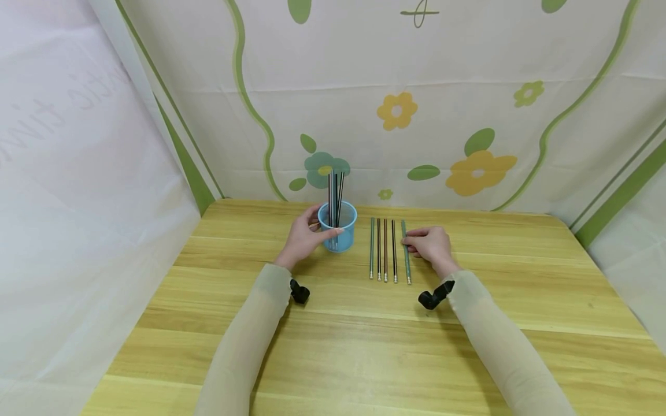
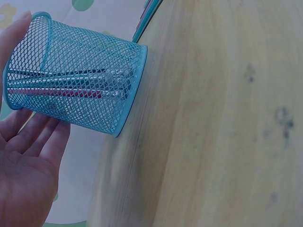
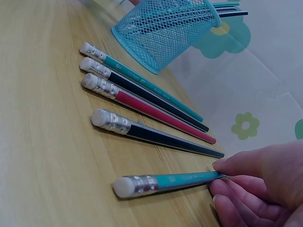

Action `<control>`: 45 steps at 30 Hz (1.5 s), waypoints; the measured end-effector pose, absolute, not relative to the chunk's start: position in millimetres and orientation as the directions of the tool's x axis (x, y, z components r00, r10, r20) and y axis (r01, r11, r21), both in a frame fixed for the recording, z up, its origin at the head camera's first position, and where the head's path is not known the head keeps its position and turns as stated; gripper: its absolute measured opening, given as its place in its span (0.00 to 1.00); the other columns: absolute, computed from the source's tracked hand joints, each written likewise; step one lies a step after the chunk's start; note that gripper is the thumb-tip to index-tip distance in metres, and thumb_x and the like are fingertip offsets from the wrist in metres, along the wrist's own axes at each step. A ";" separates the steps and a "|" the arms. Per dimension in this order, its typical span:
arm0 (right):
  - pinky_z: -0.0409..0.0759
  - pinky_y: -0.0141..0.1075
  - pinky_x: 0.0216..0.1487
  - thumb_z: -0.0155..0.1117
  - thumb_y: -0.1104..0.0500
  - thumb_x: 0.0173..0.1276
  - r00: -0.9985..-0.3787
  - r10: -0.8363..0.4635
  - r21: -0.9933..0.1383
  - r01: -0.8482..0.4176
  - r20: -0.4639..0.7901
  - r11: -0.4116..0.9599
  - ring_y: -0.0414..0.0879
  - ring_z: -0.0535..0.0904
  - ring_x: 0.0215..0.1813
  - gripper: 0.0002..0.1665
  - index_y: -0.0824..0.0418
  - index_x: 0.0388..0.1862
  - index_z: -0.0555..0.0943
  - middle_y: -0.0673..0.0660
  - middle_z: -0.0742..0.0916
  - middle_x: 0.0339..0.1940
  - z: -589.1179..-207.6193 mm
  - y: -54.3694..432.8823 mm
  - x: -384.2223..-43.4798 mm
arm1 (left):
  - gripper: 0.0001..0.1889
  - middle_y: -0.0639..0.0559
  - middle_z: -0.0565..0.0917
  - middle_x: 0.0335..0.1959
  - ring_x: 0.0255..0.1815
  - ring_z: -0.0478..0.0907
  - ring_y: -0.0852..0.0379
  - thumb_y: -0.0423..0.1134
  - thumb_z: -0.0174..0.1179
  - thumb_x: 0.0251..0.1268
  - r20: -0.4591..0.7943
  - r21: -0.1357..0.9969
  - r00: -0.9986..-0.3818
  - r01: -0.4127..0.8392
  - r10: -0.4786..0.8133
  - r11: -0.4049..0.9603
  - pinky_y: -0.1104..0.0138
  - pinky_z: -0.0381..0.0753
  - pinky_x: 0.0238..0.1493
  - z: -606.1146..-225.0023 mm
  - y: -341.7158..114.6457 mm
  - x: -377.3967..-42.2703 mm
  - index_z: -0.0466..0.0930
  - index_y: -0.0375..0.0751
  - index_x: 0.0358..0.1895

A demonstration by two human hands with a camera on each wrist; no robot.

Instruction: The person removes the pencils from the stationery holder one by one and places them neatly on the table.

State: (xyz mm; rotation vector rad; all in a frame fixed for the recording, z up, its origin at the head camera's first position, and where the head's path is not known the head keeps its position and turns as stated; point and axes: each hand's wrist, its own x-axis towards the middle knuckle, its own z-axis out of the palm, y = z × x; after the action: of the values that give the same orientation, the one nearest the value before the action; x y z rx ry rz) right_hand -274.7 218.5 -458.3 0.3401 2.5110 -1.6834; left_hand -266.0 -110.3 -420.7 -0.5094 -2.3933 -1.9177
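Observation:
A blue mesh pencil cup [image 1: 346,238] stands upright at the back of the table with several pencils [image 1: 333,188] in it. My left hand [image 1: 303,236] holds the cup from its left side, thumb along the near side near the rim and fingers round behind. In the right wrist view, my right hand [image 3: 265,184] pinches the far end of a green pencil [image 3: 182,179] between thumb and fingers. That pencil lies rightmost in a row, its white eraser toward the near side. Left of it lie a black pencil [image 3: 173,142], a red pencil [image 3: 161,113], another black pencil [image 3: 151,98] and another green pencil [image 3: 156,88].
The wooden table [image 1: 354,346] ends at the back against a white cloth [image 1: 338,69] printed with flowers and leaves. More white cloth hangs at the left and right. A black wrist camera [image 1: 299,292] sits on the left sleeve, another camera [image 1: 436,296] on the right.

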 end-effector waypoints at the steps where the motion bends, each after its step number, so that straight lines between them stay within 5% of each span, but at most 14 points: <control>1: 0.87 0.34 0.34 0.74 0.60 0.67 -0.970 0.129 -0.899 0.239 -0.205 0.366 0.44 0.87 0.33 0.22 0.69 0.56 0.84 0.63 0.89 0.42 -458.2 218.5 -274.7 | 0.39 0.32 0.76 0.62 0.63 0.73 0.34 0.36 0.75 0.60 0.226 0.944 -0.946 0.272 0.234 0.186 0.46 0.72 0.66 -423.9 -110.6 -268.3 0.66 0.27 0.71; 19: 0.87 0.34 0.34 0.75 0.60 0.66 -0.967 0.139 -0.896 0.251 -0.214 0.366 0.43 0.87 0.32 0.21 0.68 0.55 0.85 0.62 0.89 0.41 -460.7 217.4 -275.4 | 0.41 0.48 0.80 0.60 0.60 0.77 0.50 0.49 0.78 0.56 0.243 0.932 -0.948 0.288 0.207 0.220 0.58 0.77 0.64 -453.0 -114.0 -288.2 0.70 0.41 0.71; 45: 0.87 0.36 0.34 0.74 0.59 0.68 -0.970 0.132 -0.899 0.239 -0.204 0.368 0.46 0.87 0.34 0.20 0.67 0.55 0.85 0.63 0.90 0.41 -462.1 218.0 -275.7 | 0.41 0.43 0.78 0.62 0.62 0.76 0.45 0.47 0.78 0.57 0.232 0.940 -0.949 0.275 0.212 0.202 0.54 0.75 0.65 -452.4 -113.7 -289.2 0.69 0.40 0.72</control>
State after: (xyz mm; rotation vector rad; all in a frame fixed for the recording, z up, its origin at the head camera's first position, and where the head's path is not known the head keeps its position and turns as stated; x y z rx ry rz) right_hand -275.7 218.0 -462.1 0.3427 2.5163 -1.6791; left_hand -289.2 -113.7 -452.4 -0.4864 -2.3949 -1.8914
